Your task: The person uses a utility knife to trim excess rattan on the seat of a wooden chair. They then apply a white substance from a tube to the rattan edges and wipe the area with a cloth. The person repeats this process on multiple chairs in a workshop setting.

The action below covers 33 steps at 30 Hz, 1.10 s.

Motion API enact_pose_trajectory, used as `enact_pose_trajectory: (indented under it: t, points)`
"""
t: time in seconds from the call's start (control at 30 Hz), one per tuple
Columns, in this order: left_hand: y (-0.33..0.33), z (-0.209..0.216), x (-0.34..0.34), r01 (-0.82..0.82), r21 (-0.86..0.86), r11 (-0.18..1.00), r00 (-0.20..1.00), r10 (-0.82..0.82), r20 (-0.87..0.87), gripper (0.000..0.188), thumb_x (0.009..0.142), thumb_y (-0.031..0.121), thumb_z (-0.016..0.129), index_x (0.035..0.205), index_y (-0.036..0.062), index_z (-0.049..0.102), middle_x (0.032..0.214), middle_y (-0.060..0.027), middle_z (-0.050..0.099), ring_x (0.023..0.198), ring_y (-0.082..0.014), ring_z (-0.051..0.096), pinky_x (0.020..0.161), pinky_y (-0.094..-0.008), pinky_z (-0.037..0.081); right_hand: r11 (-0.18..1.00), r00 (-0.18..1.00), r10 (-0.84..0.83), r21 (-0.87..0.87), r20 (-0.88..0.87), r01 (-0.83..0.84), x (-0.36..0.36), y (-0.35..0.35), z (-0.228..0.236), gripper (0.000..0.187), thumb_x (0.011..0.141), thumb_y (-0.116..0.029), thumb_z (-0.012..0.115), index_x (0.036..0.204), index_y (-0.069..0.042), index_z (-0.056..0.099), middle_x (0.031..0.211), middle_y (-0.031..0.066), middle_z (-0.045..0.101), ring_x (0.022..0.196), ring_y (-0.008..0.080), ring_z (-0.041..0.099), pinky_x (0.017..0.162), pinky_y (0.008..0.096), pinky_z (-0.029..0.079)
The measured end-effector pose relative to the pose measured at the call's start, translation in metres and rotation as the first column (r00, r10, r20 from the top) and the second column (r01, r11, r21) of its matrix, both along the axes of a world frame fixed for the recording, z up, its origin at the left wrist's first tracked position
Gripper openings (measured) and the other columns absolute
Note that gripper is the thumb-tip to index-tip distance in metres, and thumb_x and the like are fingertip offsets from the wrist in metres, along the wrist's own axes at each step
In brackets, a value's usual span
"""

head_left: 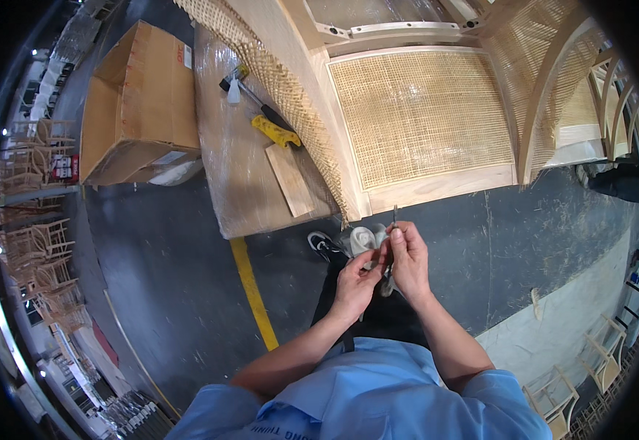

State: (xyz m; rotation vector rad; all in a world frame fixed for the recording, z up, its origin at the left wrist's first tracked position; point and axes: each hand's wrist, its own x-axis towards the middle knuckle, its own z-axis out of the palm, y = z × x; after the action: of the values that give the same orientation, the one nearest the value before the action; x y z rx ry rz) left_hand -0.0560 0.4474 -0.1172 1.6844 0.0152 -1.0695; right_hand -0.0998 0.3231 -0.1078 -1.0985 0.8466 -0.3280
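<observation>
In front of my body my two hands meet, close to the near edge of a wooden frame with a woven cane panel (426, 110). My right hand (411, 264) is closed in a pinch on a thin dark metal tool (396, 213), its narrow tip pointing up past the fingers. Beside it, my left hand (356, 286) has its fingers bent and pressed together against the right fingers; what they hold, if anything, is hidden. Just beyond the hands is a white rounded thing (363, 239), partly covered by them; its kind does not show.
On a plastic-wrapped surface (220, 169) lie a hammer (261, 103), a yellow-handled tool (275, 132), a small white bottle (234, 92) and a wood block (290, 180). A loose cane strip (283, 81) hangs alongside. A cardboard box (154, 95) stands left; chairs (37, 249) line the far left.
</observation>
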Motion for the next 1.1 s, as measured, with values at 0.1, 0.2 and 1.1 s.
enact_pose_trajectory:
  t: [0.1,0.2,1.1]
  points:
    - [0.017,-0.020,0.002,0.004,0.026,1.000,1.000,-0.004,0.018,0.027,0.102,0.009,0.064,0.128,0.0038,0.070,0.110,-0.0002,0.072,0.092,-0.0063,0.060,0.084,-0.0225,0.048,0.987,0.991,0.017,-0.158,-0.134,-0.038,0.011,-0.013,-0.002,0.023,0.110,-0.022,0.052,0.106,-0.003,0.063,0.071,0.0011,0.058,0.063,0.0076,0.053,0.059,0.0263,0.046]
    - [0.028,-0.027,0.013,0.063,0.001,0.998,0.995,-0.063,0.079,0.022,0.102,0.009,0.064,0.122,0.0050,0.073,0.107,0.0008,0.072,0.091,-0.0061,0.060,0.083,-0.0224,0.048,0.924,0.911,0.058,-0.322,-0.409,-0.204,0.019,-0.025,-0.011,0.029,0.107,-0.024,0.054,0.100,0.001,0.067,0.070,0.0101,0.064,0.063,0.0176,0.061,0.062,0.0356,0.050]
    - [0.024,0.026,0.061,0.295,-0.091,0.951,0.906,-0.249,0.341,0.055,0.096,0.007,0.069,0.146,0.0083,0.045,0.106,-0.0071,0.071,0.089,-0.0137,0.066,0.081,-0.0306,0.054,0.804,0.737,0.019,-0.428,-0.676,-0.413,0.048,-0.028,-0.016,0.028,0.105,-0.024,0.051,0.099,-0.002,0.068,0.084,0.0274,0.068,0.086,0.0496,0.066,0.074,0.0549,0.051]
